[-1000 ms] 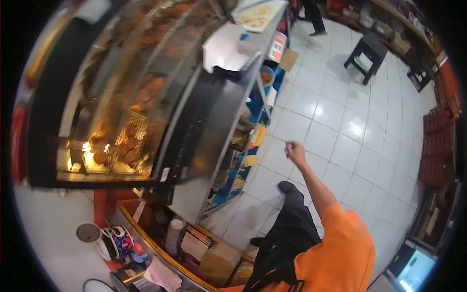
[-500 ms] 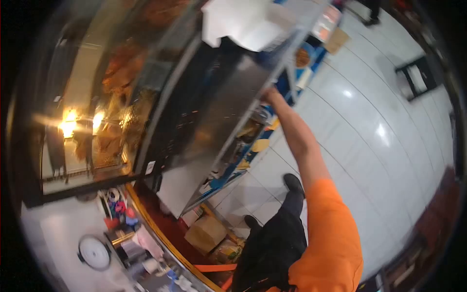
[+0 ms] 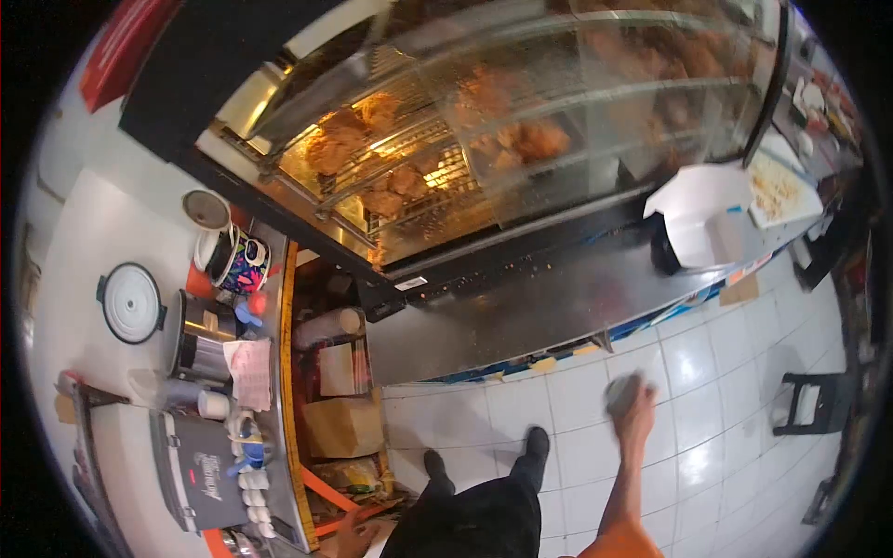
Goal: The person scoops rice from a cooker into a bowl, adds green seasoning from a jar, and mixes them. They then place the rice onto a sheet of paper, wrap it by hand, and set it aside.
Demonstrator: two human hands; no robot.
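My right hand point(image 3: 638, 409) is out over the tiled floor, its fingers closed round a small rounded greyish thing point(image 3: 619, 394). Motion blurs that thing, so I cannot tell its kind. Low at the bottom edge, my left hand point(image 3: 350, 538) shows only in part, beside an orange strap point(image 3: 327, 489) and a pale patch; its fingers are mostly hidden. In front stands a lit glass display cabinet point(image 3: 409, 281) with browned fried chicken pieces point(image 3: 539, 139) on its racks. Below its glass runs a steel counter point(image 3: 521, 321).
A white paper-lined container point(image 3: 693, 219) and a crumb-strewn white board point(image 3: 779, 191) are on the counter's right end. At left, a side table holds a lidded pot point(image 3: 130, 302), a steel cooker point(image 3: 203, 339) and a grey bag point(image 3: 200, 470). A black stool point(image 3: 814, 405) stands right.
My right hand has come out from the shelf under the counter and now holds a small rounded thing. The view has swung toward the cabinet, and my left hand has come partly into sight.
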